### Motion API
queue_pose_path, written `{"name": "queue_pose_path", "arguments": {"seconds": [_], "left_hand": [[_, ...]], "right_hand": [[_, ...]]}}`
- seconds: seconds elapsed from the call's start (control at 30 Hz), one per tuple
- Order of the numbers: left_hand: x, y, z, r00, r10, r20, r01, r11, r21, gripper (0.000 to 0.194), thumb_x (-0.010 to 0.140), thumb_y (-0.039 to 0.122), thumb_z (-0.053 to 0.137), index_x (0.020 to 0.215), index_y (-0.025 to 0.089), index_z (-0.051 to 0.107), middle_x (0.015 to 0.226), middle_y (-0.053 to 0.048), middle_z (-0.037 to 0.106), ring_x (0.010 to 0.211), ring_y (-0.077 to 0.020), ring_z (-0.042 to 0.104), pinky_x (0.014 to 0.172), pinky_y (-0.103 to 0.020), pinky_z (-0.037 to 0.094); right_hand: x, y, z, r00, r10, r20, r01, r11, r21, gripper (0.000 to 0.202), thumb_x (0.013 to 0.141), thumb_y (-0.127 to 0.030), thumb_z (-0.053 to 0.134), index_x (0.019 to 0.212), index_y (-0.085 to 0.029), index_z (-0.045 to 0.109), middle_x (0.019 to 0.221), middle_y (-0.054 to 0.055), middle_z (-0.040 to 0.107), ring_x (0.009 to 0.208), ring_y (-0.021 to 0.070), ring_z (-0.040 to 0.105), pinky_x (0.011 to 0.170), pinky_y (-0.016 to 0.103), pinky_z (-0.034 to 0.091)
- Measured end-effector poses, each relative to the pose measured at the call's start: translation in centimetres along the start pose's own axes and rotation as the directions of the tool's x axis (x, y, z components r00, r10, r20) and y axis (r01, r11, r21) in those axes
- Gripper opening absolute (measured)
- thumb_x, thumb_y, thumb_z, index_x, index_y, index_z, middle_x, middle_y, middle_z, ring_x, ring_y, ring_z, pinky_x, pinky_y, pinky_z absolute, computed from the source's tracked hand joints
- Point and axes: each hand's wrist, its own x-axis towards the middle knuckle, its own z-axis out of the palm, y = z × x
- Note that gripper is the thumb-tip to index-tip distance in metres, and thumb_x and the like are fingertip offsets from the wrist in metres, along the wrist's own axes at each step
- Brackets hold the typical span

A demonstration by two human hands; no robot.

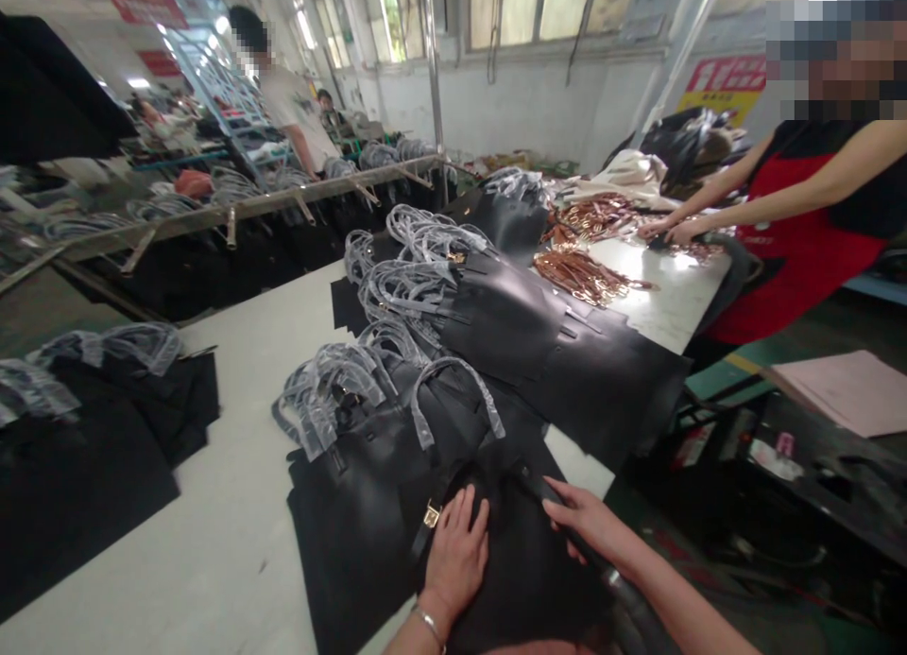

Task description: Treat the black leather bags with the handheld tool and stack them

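Note:
My left hand (pixel 459 551) lies with its fingers stretched out on a black leather-like bag panel (pixel 528 565) near the table's front. Beside its fingers is a small gold buckle (pixel 432 515) on a black strap. My right hand (pixel 585 518) is closed around a long black rod-like tool (pixel 590 553), whose tip meets the panel; its exact kind is unclear. Just beyond my hands, a bag handle in clear plastic wrap (pixel 460 376) arches up from the panel. More wrapped handles (pixel 333 390) are bunched to the left on stacked black panels (pixel 354 523).
Black panels (pixel 595 371) with wrapped handles cover the middle of the pale table (pixel 233 504); another stack (pixel 85 456) lies left. Brown straps with gold clasps (pixel 588 275) lie at the far right, where a person in a red apron (pixel 800 220) handles things. A metal rail (pixel 283 197) runs behind.

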Motion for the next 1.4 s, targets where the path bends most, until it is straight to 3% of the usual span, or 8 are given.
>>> {"name": "queue_pose_path", "arguments": {"seconds": [0.17,0.37,0.5,0.8,0.97,1.17,1.3,1.4], "left_hand": [[1.3,-0.1,0.2,0.999,-0.032,-0.017,0.032,1.000,-0.001,0.034,0.089,0.025,0.051,0.123,0.024,0.058,0.133,-0.011,0.052,0.123,-0.0294,0.048,0.098,-0.047,0.042],[4.5,-0.5,-0.5,0.991,-0.136,0.001,0.136,0.991,-0.016,0.050,0.090,0.025,0.054,0.138,0.021,0.042,0.112,-0.007,0.055,0.101,-0.0234,0.052,0.085,-0.037,0.048],[5.7,-0.5,-0.9,0.989,-0.143,0.025,0.143,0.990,0.015,0.047,0.088,0.027,0.057,0.134,0.022,0.046,0.103,-0.005,0.051,0.095,-0.0219,0.049,0.081,-0.034,0.048],[5.8,-0.5,-0.9,0.977,-0.187,0.100,0.190,0.981,-0.024,0.050,0.087,0.031,0.061,0.134,0.024,0.046,0.104,-0.005,0.049,0.098,-0.0219,0.047,0.085,-0.034,0.046],[5.8,-0.3,-1.2,0.971,-0.207,0.120,0.215,0.975,-0.056,0.048,0.088,0.027,0.057,0.135,0.023,0.046,0.106,-0.006,0.050,0.100,-0.0236,0.047,0.088,-0.037,0.044],[4.4,-1.0,-2.8,0.964,-0.232,0.129,0.260,0.925,-0.279,0.044,0.087,0.012,0.049,0.130,0.021,0.047,0.110,-0.007,0.054,0.100,-0.0215,0.051,0.087,-0.032,0.045],[4.3,-3.2,-3.4,0.859,-0.505,-0.089,0.468,0.843,-0.265,0.031,0.089,0.018,0.049,0.120,0.017,0.050,0.113,-0.010,0.052,0.107,-0.0244,0.050,0.092,-0.039,0.041],[5.0,-4.8,-3.8,0.791,-0.603,-0.105,0.566,0.786,-0.250,0.024,0.084,0.023,0.061,0.107,0.019,0.057,0.108,-0.008,0.052,0.103,-0.0258,0.050,0.088,-0.040,0.041]], "right_hand": [[1.7,-0.6,1.3,0.994,-0.053,-0.097,0.055,0.998,0.018,0.064,0.084,-0.034,0.060,0.142,-0.017,0.039,0.064,-0.006,0.057,0.033,0.0073,0.051,0.030,0.018,0.037],[1.2,-0.3,1.2,0.984,-0.048,-0.170,0.063,0.995,0.081,0.063,0.086,-0.038,0.058,0.142,-0.017,0.038,0.067,-0.005,0.058,0.034,0.0080,0.053,0.030,0.019,0.038],[2.4,-0.9,0.6,0.976,-0.036,-0.213,0.069,0.986,0.149,0.059,0.086,-0.041,0.058,0.137,-0.018,0.041,0.065,-0.005,0.058,0.035,0.0096,0.054,0.030,0.019,0.040],[3.0,-1.1,-1.7,0.973,-0.029,-0.231,0.070,0.982,0.174,0.052,0.082,-0.046,0.061,0.124,-0.017,0.052,0.066,-0.001,0.061,0.039,0.0126,0.057,0.034,0.023,0.044],[4.1,-2.4,-1.0,0.938,-0.139,-0.319,0.168,0.984,0.064,0.065,0.082,-0.047,0.060,0.139,-0.021,0.042,0.068,-0.004,0.060,0.041,0.0113,0.055,0.037,0.023,0.044],[1.0,-0.9,-0.9,0.955,-0.201,-0.219,0.185,0.979,-0.088,0.070,0.076,-0.048,0.068,0.138,-0.022,0.049,0.071,-0.003,0.067,0.044,0.0122,0.056,0.042,0.024,0.045],[-0.4,0.4,0.0,0.984,-0.170,-0.054,0.159,0.974,-0.163,0.072,0.080,-0.050,0.062,0.142,-0.020,0.042,0.074,-0.002,0.068,0.044,0.0110,0.055,0.042,0.023,0.044],[-0.5,0.3,1.7,0.985,-0.162,0.059,0.170,0.970,-0.174,0.072,0.082,-0.048,0.060,0.144,-0.018,0.039,0.071,-0.002,0.066,0.043,0.0102,0.054,0.041,0.022,0.042]]}}
